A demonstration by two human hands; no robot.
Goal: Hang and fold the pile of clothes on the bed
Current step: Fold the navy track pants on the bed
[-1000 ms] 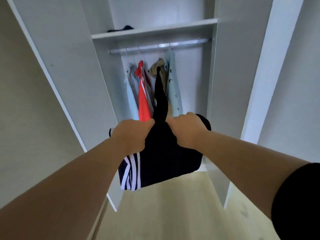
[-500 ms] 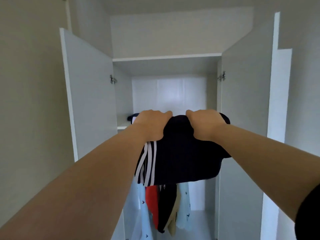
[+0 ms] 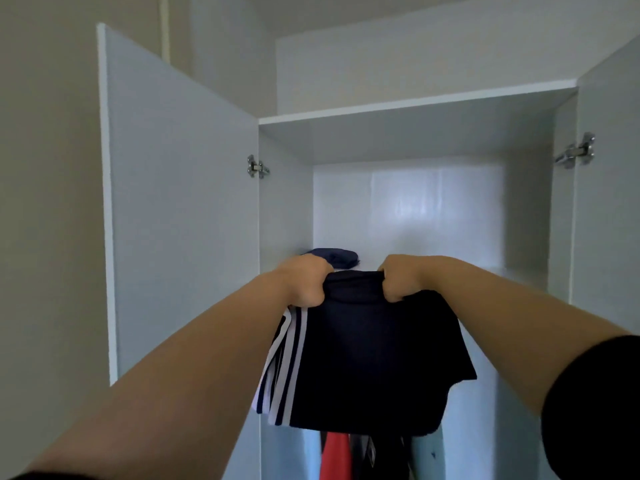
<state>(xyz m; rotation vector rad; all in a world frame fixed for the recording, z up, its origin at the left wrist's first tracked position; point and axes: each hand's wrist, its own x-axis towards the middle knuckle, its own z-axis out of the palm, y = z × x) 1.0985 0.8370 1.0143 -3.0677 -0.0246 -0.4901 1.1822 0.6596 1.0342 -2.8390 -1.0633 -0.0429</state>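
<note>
Your left hand (image 3: 304,280) and right hand (image 3: 401,277) grip a folded navy white-striped garment (image 3: 374,358) before the white wardrobe shelf (image 3: 369,264) holding, seemingly, navy clothing (image 3: 337,256).

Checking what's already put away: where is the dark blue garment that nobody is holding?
Head view: the dark blue garment lies inside the wardrobe, upper compartment, left of centre, behind the left hand and above the held striped clothing.

No readable text, labels or numbers anywhere.
</note>
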